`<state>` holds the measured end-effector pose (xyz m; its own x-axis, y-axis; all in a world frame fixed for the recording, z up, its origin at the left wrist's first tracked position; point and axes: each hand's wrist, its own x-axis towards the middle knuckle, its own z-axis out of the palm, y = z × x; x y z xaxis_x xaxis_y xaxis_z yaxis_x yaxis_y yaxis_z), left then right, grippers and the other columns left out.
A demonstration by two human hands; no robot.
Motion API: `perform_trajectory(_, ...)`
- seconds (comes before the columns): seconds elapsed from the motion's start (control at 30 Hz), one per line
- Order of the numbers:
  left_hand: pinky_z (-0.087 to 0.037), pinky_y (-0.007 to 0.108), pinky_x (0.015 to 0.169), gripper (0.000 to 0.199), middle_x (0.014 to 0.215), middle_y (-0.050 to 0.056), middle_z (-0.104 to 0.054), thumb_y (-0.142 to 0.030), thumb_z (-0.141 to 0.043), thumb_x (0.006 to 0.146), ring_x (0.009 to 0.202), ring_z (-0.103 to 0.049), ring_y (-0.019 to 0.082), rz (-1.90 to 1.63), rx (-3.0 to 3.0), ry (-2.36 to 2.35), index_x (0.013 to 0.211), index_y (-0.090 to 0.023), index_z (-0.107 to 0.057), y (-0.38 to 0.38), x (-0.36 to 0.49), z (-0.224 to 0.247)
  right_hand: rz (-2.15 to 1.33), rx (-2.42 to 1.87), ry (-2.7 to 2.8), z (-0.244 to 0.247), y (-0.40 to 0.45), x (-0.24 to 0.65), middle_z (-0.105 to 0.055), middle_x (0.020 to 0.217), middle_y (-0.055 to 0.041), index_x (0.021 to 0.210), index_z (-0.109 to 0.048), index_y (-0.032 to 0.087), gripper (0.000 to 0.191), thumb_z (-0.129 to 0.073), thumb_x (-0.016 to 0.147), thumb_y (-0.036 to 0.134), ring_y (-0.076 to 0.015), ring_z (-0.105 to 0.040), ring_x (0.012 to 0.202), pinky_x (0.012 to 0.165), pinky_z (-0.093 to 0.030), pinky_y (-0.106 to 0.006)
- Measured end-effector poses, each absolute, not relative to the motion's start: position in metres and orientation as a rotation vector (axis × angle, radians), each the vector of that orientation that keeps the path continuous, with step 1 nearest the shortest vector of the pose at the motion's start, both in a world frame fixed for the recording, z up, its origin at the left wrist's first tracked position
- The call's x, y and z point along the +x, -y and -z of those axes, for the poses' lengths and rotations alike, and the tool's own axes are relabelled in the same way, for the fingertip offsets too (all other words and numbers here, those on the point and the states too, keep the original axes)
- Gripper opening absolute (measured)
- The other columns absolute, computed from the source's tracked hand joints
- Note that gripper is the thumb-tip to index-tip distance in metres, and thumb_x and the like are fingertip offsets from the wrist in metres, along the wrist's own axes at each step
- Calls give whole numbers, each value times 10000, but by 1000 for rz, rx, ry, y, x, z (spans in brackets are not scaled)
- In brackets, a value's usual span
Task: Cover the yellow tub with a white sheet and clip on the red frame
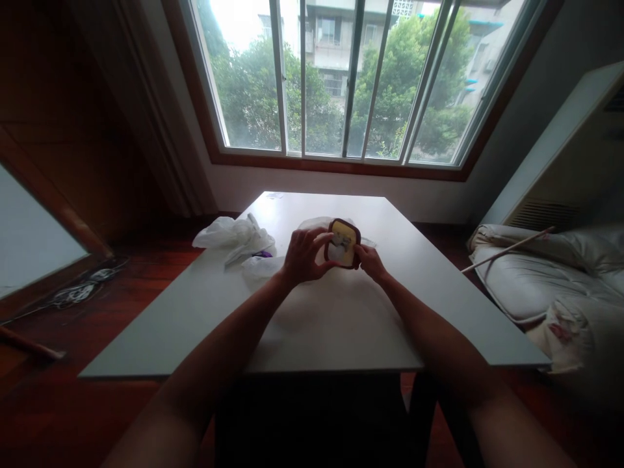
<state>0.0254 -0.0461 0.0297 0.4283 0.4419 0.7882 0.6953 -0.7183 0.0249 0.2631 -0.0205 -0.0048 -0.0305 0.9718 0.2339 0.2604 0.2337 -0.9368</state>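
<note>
Both hands hold up a small rounded-square piece (345,243) with a dark brown rim and a pale yellow face that bears a grey-white pattern; its exact kind I cannot make out. My left hand (308,255) grips its left side, thumb below and fingers above. At its lower right edge, my right hand (369,260) pinches the rim with closed fingers. Crumpled clear plastic (266,268) lies on the table behind and left of my left hand. A purple item (263,254) rests by it, too small to name.
The white table (341,325) reaches towards the window (331,84). A crumpled white plastic bag (234,233) lies at its left edge. To the right stand a pale cushioned seat (531,266) and a thin stick (507,250). Cables (80,289) lie on the floor at left.
</note>
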Motion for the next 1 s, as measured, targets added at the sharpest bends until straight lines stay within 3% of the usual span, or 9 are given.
perform_trajectory(0.17,-297,523,1169,1190,1566,214,-320,-818,-649,652,1453,-304,376,1190,-2506,824,1552,-194,-185,30,11,-33,-852,-1162,1601,8,20,266,-595,532,-3,746,-572,178,449,-473,902,588,-130,-557,461,458,-433,-235)
perform_trajectory(0.3,-218,538,1200,1330,1602,237,-237,-821,-669,622,1494,-227,384,1077,-2642,714,1583,-164,-25,22,10,-26,-799,-1143,1684,12,17,271,-600,562,1,784,-566,184,457,-453,914,607,-129,-555,470,460,-438,-237)
perform_trajectory(0.43,-69,592,1194,1392,1614,242,-205,-843,-686,565,1492,-195,429,987,-2624,834,1589,-182,-13,24,9,-22,-751,-1125,1739,15,13,277,-603,582,3,801,-567,187,454,-445,923,607,-128,-544,461,448,-433,-242)
perform_trajectory(0.6,-229,559,1132,1402,1618,250,-179,-826,-718,543,1461,-234,454,933,-2643,916,1589,-190,-34,25,6,-22,-742,-1119,1758,14,14,280,-599,593,3,815,-572,187,443,-437,936,591,-136,-559,482,454,-439,-248)
perform_trajectory(0.73,-214,583,1163,1394,1566,260,-288,-740,-786,558,1462,-247,444,953,-2652,783,1582,-165,-35,20,4,-24,-762,-1105,1764,16,13,282,-595,605,3,816,-580,182,447,-444,934,592,-133,-558,491,459,-441,-246)
perform_trajectory(0.83,-278,600,1152,1385,1527,262,-331,-680,-828,555,1446,-280,444,988,-2676,674,1574,-161,-48,18,5,-24,-780,-1091,1763,18,11,284,-599,617,4,844,-592,179,452,-451,928,601,-133,-560,496,456,-441,-245)
perform_trajectory(1.0,-379,616,1092,1190,1459,233,-391,-609,-787,656,1360,-396,428,1065,-2644,693,1555,-191,-128,19,11,-21,-811,-1081,1731,20,9,284,-594,601,14,873,-599,185,443,-460,927,602,-138,-553,487,457,-442,-254)
